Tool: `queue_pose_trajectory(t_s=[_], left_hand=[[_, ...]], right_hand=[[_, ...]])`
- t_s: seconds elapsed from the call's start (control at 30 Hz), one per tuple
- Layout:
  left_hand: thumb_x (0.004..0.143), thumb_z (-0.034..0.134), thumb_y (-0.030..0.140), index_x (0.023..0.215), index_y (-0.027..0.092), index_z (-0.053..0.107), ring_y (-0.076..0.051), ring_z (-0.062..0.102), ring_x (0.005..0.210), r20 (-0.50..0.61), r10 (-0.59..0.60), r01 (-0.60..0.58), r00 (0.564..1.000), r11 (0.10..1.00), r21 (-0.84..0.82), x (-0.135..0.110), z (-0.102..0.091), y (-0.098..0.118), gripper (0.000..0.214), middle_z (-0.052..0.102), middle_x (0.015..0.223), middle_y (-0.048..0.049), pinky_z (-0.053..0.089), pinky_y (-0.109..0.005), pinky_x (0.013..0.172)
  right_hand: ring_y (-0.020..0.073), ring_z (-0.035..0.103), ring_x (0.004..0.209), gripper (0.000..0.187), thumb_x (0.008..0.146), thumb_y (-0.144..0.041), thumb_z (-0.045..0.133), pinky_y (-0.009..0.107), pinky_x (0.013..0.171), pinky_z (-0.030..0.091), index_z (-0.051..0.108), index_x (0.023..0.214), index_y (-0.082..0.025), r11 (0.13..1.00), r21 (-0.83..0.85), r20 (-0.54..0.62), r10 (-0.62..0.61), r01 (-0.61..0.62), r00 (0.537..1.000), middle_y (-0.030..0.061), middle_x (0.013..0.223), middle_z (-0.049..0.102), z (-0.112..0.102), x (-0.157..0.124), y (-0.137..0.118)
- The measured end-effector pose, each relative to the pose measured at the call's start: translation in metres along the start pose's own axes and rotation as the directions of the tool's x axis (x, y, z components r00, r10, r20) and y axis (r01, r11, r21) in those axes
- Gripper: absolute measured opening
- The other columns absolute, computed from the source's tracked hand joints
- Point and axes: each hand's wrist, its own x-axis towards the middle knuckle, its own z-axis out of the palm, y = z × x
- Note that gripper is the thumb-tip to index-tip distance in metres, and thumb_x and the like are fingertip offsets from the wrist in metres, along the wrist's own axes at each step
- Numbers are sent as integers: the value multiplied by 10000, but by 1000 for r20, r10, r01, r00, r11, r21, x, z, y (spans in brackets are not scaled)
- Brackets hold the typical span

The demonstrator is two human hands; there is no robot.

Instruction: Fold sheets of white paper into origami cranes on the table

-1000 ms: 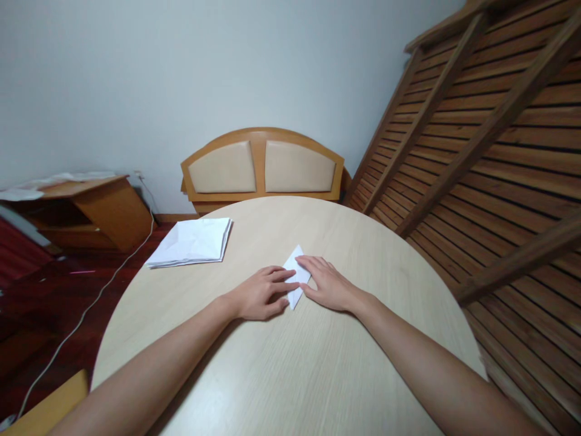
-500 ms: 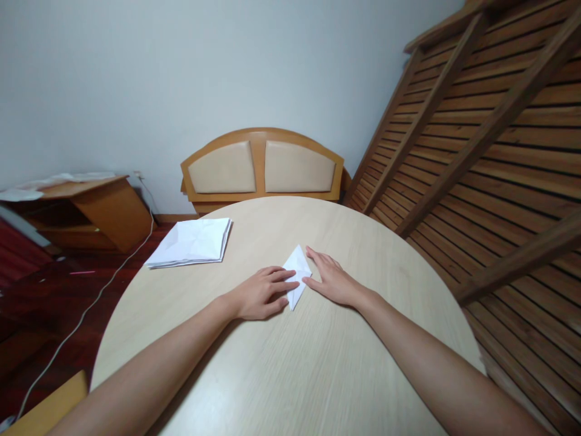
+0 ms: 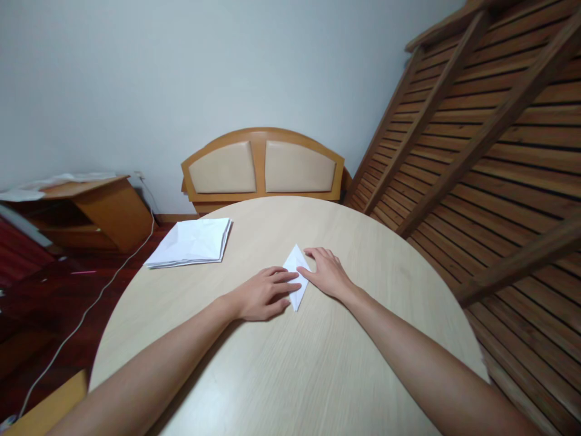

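White stack (image 3: 193,242) left of paper diamond (image 3: 293,260)

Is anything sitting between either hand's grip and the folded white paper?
Nothing visible. The left-hand grip has fingers lying on the folded paper, and the right-hand grip has its thumb over the paper's right side. The paper stack lies farther off to the left, between neither.

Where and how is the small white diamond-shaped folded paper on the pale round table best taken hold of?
Probably by the near tip of the folded paper, pinched across its slanting edges from the near side: the piece lies flat, narrows there, and neither the left hand nor the right hand covers that tip.
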Motion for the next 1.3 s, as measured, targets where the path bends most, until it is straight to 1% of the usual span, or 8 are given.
queue_pose_trajectory(t_s=[0.17, 0.27, 0.43, 0.53, 0.67, 0.83, 1.03, 1.3], left_hand=[[964, 502, 362, 1430, 234, 526, -319, 432, 1377, 25, -20, 19, 1000, 999, 29, -2, 1, -2, 484, 484, 1516, -102, 365, -510, 1136], [968, 500, 374, 1433, 233, 525, -322, 433, 1376, 31, -25, 24, 999, 999, 30, -2, 1, -2, 486, 478, 1522, -106, 360, -516, 1139], [968, 503, 370, 1442, 236, 515, -331, 439, 1369, 29, -17, 16, 999, 1000, 22, -2, -1, 0, 493, 477, 1518, -119, 362, -520, 1136], [963, 512, 359, 1437, 255, 510, -335, 454, 1355, 11, -5, 5, 1000, 1000, 4, -2, -2, 1, 485, 483, 1506, -121, 379, -526, 1120], [953, 534, 341, 1461, 210, 425, -311, 450, 1366, -70, -28, 23, 997, 998, -64, -4, 2, 0, 535, 447, 1509, -165, 382, -504, 1133], [935, 579, 344, 1447, 180, 355, -311, 376, 1429, -167, -143, 112, 976, 977, -179, -2, 9, 1, 582, 396, 1524, -199, 353, -522, 1159], [946, 563, 411, 1449, 140, 339, -313, 539, 1264, -223, -379, 309, 898, 904, -294, 6, 20, 4, 614, 524, 1409, -202, 448, -516, 1066], [940, 562, 388, 1468, 152, 313, -297, 552, 1191, -238, -338, 284, 911, 930, -234, 5, 21, 1, 630, 546, 1331, -175, 461, -493, 1034]], right_hand=[[321, 553, 1211, 504, 867, -472, 687, 497, 1002, 439, 585, 1287, -213, 1000, 0, 38, 8, -8, 999, 132, 1304, 625, -3, -2, 14], [318, 543, 1232, 454, 875, -440, 691, 492, 1020, 430, 616, 1260, -210, 1000, 21, 37, -23, 22, 999, 131, 1324, 615, -9, -3, 24], [239, 608, 1123, 194, 916, -236, 631, 410, 982, 449, 701, 1096, -225, 964, 117, -12, -239, 238, 971, 78, 1176, 699, -23, -5, 16], [215, 649, 1020, 173, 942, -227, 595, 384, 937, 460, 719, 1061, -227, 939, 170, 8, -305, 300, 952, 50, 1055, 746, -26, -7, -1], [227, 654, 1036, 234, 950, -244, 582, 392, 931, 471, 708, 1146, -227, 939, 182, 55, -306, 292, 950, 59, 1132, 747, -21, -12, -13], [228, 652, 1043, 266, 962, -311, 581, 388, 939, 472, 692, 1187, -224, 946, 224, 69, -257, 236, 964, 72, 1143, 739, -18, -15, -14], [207, 647, 900, 276, 949, -341, 595, 351, 856, 484, 705, 1171, -218, 956, 234, 114, -206, 175, 972, 73, 1024, 734, -23, -14, -15], [208, 640, 906, 339, 917, -243, 596, 343, 857, 487, 697, 1240, -240, 928, 277, 205, -310, 249, 928, 72, 1022, 728, -35, -14, -7]])
